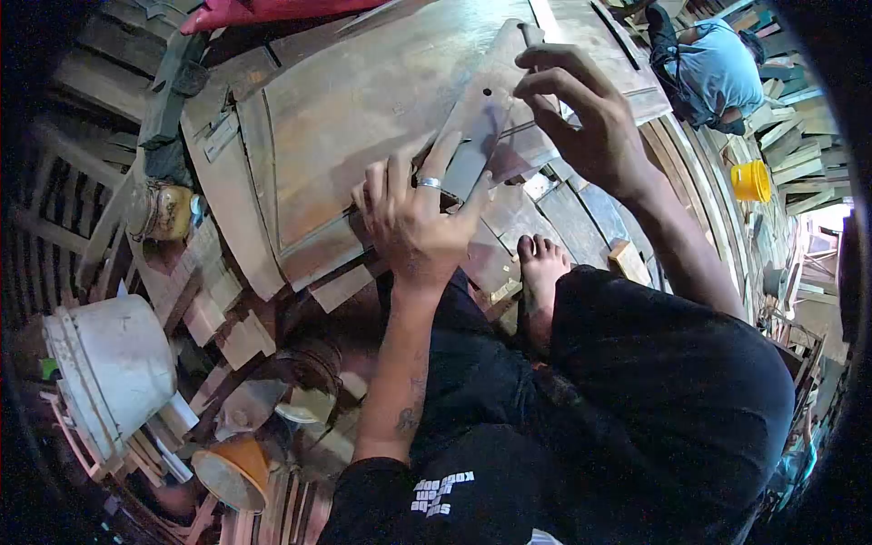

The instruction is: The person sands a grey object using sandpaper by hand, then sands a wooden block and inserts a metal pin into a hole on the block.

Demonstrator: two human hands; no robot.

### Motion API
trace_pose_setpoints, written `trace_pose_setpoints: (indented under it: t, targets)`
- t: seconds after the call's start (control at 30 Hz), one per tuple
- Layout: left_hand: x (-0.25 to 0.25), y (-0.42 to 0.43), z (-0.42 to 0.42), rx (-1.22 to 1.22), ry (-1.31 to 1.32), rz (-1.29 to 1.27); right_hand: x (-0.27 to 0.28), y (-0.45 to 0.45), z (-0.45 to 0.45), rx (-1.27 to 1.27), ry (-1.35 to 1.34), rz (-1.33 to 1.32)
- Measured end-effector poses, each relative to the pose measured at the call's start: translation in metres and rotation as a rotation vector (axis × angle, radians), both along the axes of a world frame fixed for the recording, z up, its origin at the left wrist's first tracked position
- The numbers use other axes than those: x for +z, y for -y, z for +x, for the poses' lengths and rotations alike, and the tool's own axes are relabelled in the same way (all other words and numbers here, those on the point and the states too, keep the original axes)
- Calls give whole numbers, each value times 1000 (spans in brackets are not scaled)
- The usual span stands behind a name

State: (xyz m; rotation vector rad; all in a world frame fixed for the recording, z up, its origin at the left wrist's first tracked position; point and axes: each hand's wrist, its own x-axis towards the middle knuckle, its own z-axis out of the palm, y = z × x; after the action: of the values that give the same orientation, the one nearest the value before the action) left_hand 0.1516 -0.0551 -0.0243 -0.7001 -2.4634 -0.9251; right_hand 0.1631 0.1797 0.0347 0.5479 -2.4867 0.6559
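A long flat piece point(501, 77) with a small dark hole slants over the workbench; its upper part looks brownish, its near end grey. My left hand point(413, 218), with a ring on one finger, is closed on the near end, thumb on one side and index finger along the other. My right hand point(586, 118) is raised by the far end, its fingers curled. Its fingertips are at a short stub point(531, 34) there; what they pinch, if anything, is too small to make out.
The worn wooden workbench point(354, 118) spreads in front of me. A white bucket point(118, 363), an orange container point(232, 477) and a jar point(168, 213) stand at left among wood offcuts. A person in a light blue shirt point(718, 73) crouches at upper right, near a yellow bucket point(750, 181).
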Motion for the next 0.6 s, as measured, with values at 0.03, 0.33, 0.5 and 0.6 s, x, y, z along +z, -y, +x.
trace_pose_setpoints:
  t: [0.03,0.33,0.5,0.6]
  targets:
    - [0,0,0,0,0,0,1,3,1,0,0,0]
    - [-3,0,-1,-10,-18,8,-22,-5,6,-50,79,-22]
    - [-4,1,-2,-22,-6,26,-21,-10,0,-74,-125,16]
    - [-2,1,-1,-19,1,20,9,3,5,-104,-136,-37]
